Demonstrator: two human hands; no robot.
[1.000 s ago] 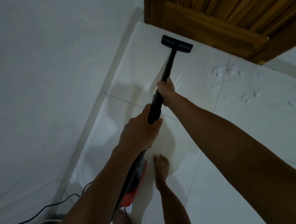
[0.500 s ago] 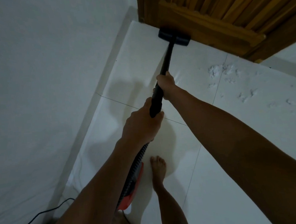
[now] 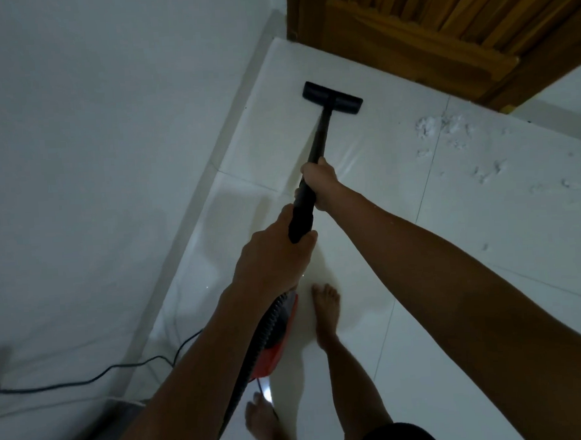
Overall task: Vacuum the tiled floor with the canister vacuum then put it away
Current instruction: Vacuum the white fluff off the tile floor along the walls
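A black vacuum wand runs away from me to a flat black floor head that lies on the white tiled floor, a little short of the wooden door. My right hand grips the wand farther down its length. My left hand grips the thicker rear end of the wand, where the ribbed hose begins. The red canister sits on the floor under my left forearm, partly hidden. White crumbs of debris lie scattered on the tiles right of the head.
A white wall closes the left side, with a pale skirting strip. A wooden slatted door stands at the top right. A black power cord trails along the wall at bottom left. My bare feet stand beside the canister.
The floor head has pulled back from the foot of the door toward me, and both hands drew back with the wand. More of the power cord shows at the left.
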